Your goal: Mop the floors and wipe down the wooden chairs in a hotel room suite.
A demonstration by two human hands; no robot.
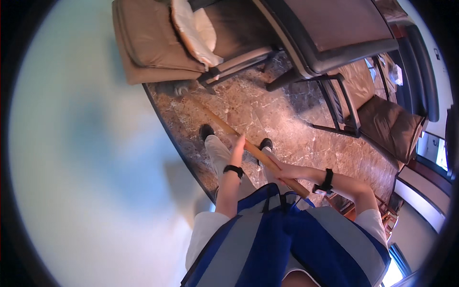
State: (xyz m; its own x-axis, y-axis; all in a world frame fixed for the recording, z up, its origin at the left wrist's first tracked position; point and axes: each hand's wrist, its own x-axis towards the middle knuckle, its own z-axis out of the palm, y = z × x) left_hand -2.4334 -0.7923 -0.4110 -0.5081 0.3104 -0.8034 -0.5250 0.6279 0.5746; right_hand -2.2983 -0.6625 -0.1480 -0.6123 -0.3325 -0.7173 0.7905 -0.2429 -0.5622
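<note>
A long, light-brown wooden handle (pixel 222 125) slants from near my waist down to the floor at the far left. Wrapped around its middle is my left hand (pixel 236 143), with a black band on the wrist. Closer to the handle's top end, my right hand (pixel 286 171) grips it, a dark watch on that wrist. At the low end, a greyish cleaning head (pixel 179 89) shows partly beside the brown armchair (pixel 160 43); its shape is too unclear to tell mop from broom.
Brown marbled floor (pixel 287 138) lies under my feet. A pale wall (pixel 95 158) runs along my left. A dark-edged brown table (pixel 344 28) stands ahead, with another brown cushioned chair (pixel 389 122) to the right. A light cloth or cushion (pixel 193 33) rests on the armchair.
</note>
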